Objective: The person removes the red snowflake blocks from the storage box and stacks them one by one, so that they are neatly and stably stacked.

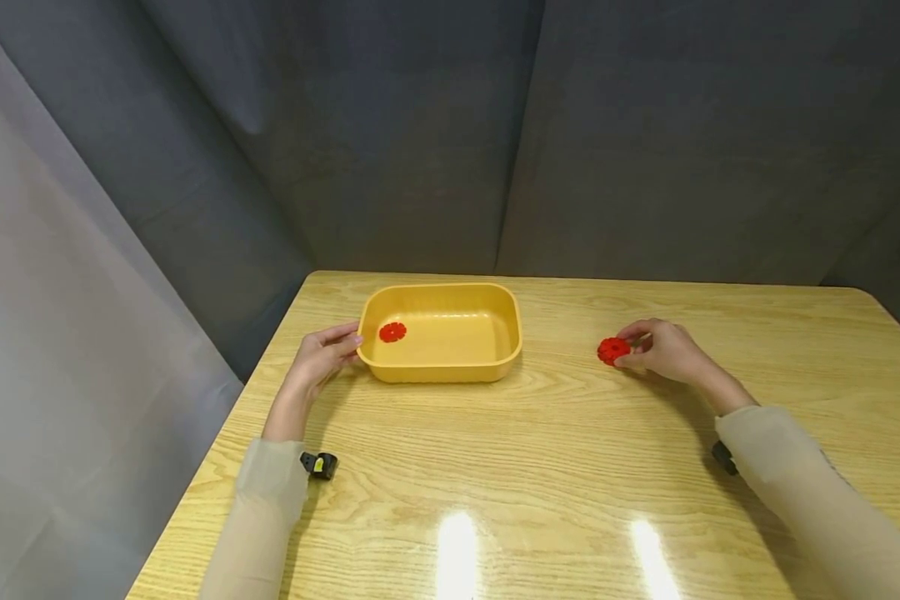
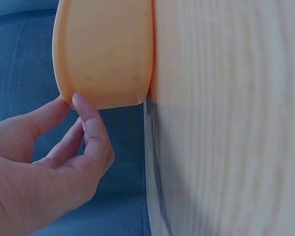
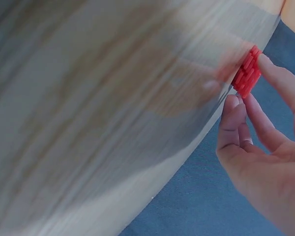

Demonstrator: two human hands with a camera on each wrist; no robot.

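right hand [image 1: 663,350] pinches red toothed disc [image 1: 612,350] on the table [image 1: 570,467], right of the yellow tray [image 1: 442,371]. likely light, stiff plastic; rim teeth give grip. left hand [image 1: 322,354], fingers straight, touches tray's left wall. second disc [image 1: 392,332] inside. open tabletop between; back edge near.

No readable text, labels, brands, numbers or signs in any view. Yellow tub [image 1: 441,367]: plain walls, no marking. Red toothed discs [image 1: 612,350]: no lettering to be made out. Table [image 1: 540,467]: bare wood grain only. Small black-and-yellow device at left wrist [image 1: 318,464]: too small to read anything on it. Dark curtain [image 1: 450,125] behind: unmarked. Wrist views blurred; nothing legible there
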